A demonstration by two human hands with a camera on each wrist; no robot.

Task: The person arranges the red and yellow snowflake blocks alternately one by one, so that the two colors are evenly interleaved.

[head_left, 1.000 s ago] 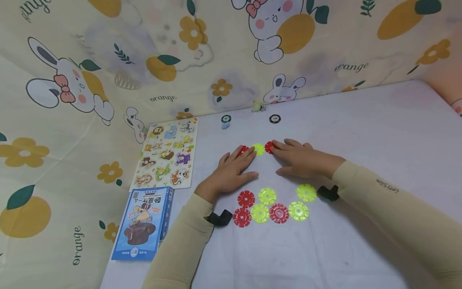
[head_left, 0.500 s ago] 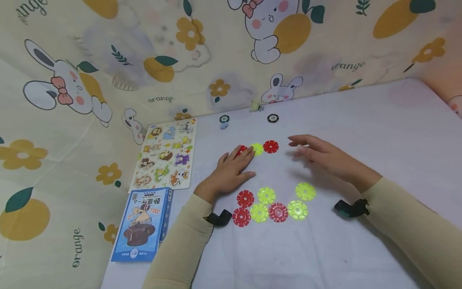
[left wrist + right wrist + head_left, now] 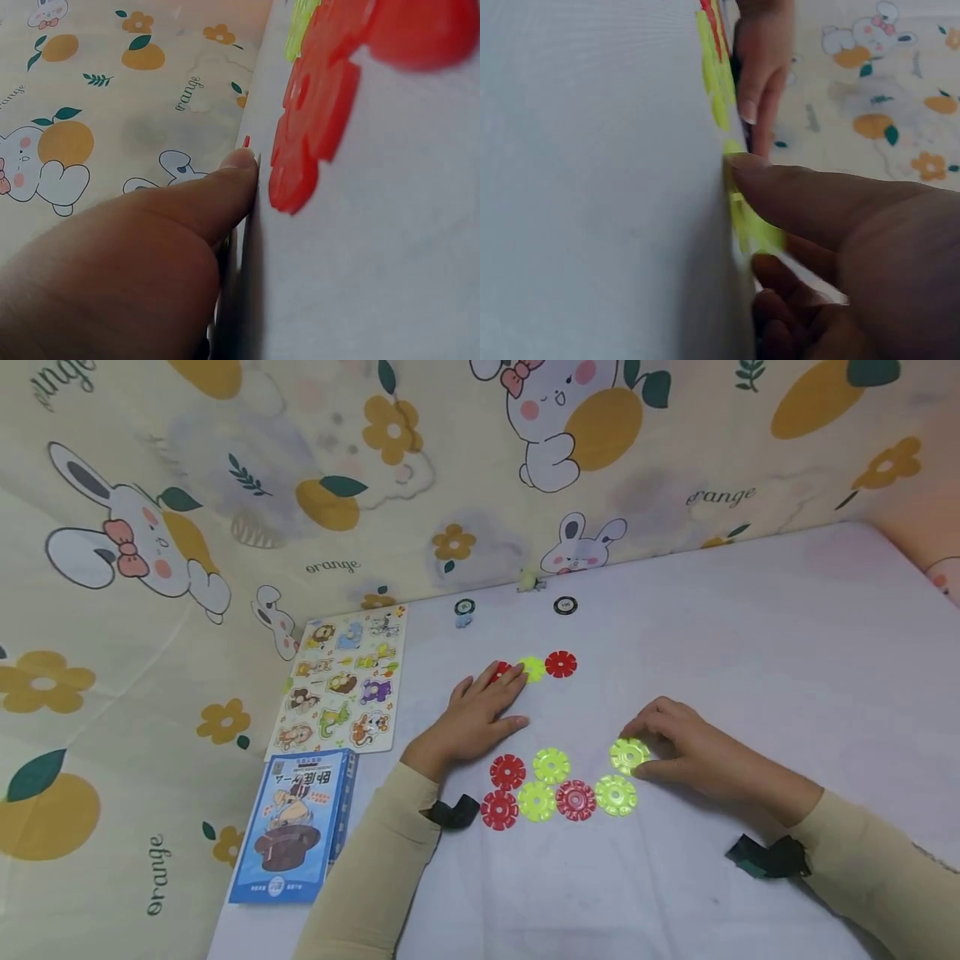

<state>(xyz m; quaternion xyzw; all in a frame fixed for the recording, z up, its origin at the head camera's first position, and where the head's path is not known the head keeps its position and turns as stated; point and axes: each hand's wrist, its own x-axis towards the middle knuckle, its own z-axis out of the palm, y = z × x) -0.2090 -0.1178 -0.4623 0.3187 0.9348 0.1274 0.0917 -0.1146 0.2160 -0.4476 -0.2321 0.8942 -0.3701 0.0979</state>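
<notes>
My left hand (image 3: 474, 717) lies with fingers outstretched at the far row of notched interlocking discs. Its fingertips cover part of a red disc (image 3: 501, 671) and reach the edge of a yellow-green disc (image 3: 534, 669); another red disc (image 3: 561, 664) ends that row on the right. My right hand (image 3: 693, 752) pinches a yellow-green interlocking disc (image 3: 628, 755) between thumb and fingers at its right side. Whether that disc is lifted off the cloth I cannot tell. Left of it lie several more discs in two rows, including a red disc (image 3: 508, 772) and a yellow-green disc (image 3: 616, 795).
A blue box (image 3: 288, 827) and an animal sticker board (image 3: 341, 681) occupy the table's left side. Two black-rimmed round chips, one of them the right chip (image 3: 566, 605), and a small pale green figure (image 3: 531, 581) sit near the patterned backdrop (image 3: 480, 468).
My right hand has let go of the far row's right red disc, swung right and come nearer, and now grips the near yellow-green disc. The left hand has stayed in place.
</notes>
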